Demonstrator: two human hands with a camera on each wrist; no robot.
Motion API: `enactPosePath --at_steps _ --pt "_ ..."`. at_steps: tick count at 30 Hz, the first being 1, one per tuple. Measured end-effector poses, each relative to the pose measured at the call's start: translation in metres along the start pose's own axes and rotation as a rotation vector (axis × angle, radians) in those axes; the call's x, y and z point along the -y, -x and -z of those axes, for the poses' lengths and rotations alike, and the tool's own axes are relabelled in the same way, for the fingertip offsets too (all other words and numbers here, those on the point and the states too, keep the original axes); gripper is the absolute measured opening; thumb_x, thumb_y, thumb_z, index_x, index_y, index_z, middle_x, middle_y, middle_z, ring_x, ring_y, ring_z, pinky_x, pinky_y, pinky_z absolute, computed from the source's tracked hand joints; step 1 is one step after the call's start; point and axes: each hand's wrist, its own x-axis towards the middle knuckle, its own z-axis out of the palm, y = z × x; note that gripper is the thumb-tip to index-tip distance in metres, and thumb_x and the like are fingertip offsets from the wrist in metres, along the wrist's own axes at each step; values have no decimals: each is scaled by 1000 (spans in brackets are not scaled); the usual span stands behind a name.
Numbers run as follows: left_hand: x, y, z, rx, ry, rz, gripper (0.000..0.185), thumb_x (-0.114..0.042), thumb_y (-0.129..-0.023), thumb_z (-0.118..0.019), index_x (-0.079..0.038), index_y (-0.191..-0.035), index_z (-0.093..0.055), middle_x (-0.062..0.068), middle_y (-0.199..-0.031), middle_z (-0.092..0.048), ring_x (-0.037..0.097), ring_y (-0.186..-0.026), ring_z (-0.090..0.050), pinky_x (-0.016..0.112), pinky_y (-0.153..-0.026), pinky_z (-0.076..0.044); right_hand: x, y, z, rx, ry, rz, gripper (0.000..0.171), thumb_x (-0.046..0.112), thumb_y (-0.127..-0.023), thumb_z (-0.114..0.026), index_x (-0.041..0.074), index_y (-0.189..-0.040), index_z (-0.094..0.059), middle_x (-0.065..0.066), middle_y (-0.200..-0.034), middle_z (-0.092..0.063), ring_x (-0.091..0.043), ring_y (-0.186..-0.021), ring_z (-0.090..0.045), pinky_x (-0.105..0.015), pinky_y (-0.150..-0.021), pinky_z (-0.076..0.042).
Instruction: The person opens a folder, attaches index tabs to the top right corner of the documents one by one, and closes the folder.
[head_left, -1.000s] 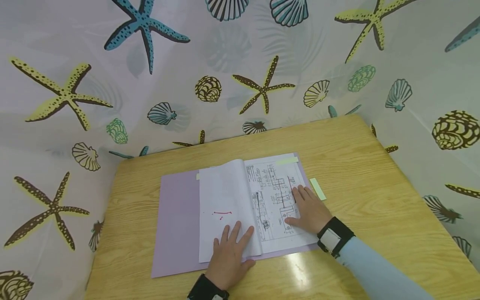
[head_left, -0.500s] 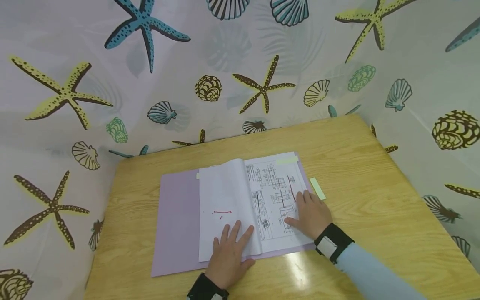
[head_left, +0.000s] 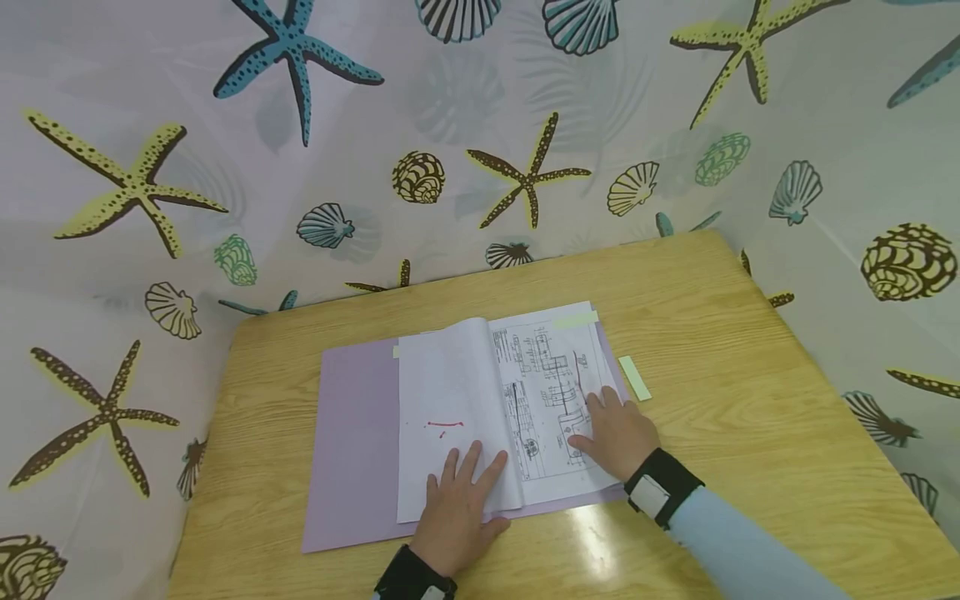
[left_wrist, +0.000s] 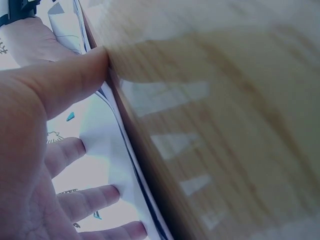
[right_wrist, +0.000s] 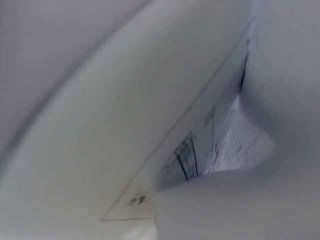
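A purple folder [head_left: 352,433] lies open on the wooden table [head_left: 712,333], with a stapled paper document [head_left: 495,400] spread on it. My left hand [head_left: 457,500] rests flat with straight fingers on the bottom of the turned-over blank page [head_left: 446,392], which bears a small red mark. My right hand [head_left: 615,429] lies flat on the printed diagram page [head_left: 547,367] near its lower right edge. In the left wrist view my left hand's fingers [left_wrist: 65,85] press white paper [left_wrist: 105,150] beside the table edge. The right wrist view shows only a curved printed sheet [right_wrist: 200,155] close up.
A pale green sticky strip [head_left: 635,377] lies on the table just right of the folder. Another green tab [head_left: 573,321] sticks out at the document's top. A seashell and starfish curtain [head_left: 450,125] surrounds the table on the far and side edges.
My right hand has slid a little down and toward me across the diagram page. The left hand and the pages have stayed put.
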Motion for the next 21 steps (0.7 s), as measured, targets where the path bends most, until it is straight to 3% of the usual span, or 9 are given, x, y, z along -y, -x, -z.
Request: enactPosePath --at_steps 5,12,21 --pt "0 0 0 2 1 -1 86 -51 -73 -78 -30 -147 -40 15 -151 -34 48 -132 -33 73 -87 -37 0 1 1 12 -31 -23 75 53 -77 -74 5 -132 -57 -24 -112 -53 -26 -61 -48 -33 -41 -42" --pt "1 0 1 3 -19 -10 85 -52 -73 -77 -30 -147 -40 15 -151 -35 48 -131 -35 72 -86 -38 1 -1 -1 -25 -37 39 63 42 -77 -78 9 -128 -63 -27 -126 -49 -33 -80 -52 -38 -57 -50" --pt "2 0 0 8 -23 -9 86 -53 -73 -77 -30 -148 -39 15 -151 -34 48 -132 -34 73 -86 -37 6 -2 -5 -89 -72 78 54 26 -75 -82 10 -124 -66 -29 -125 -48 -30 -75 -49 -30 -51 -44"
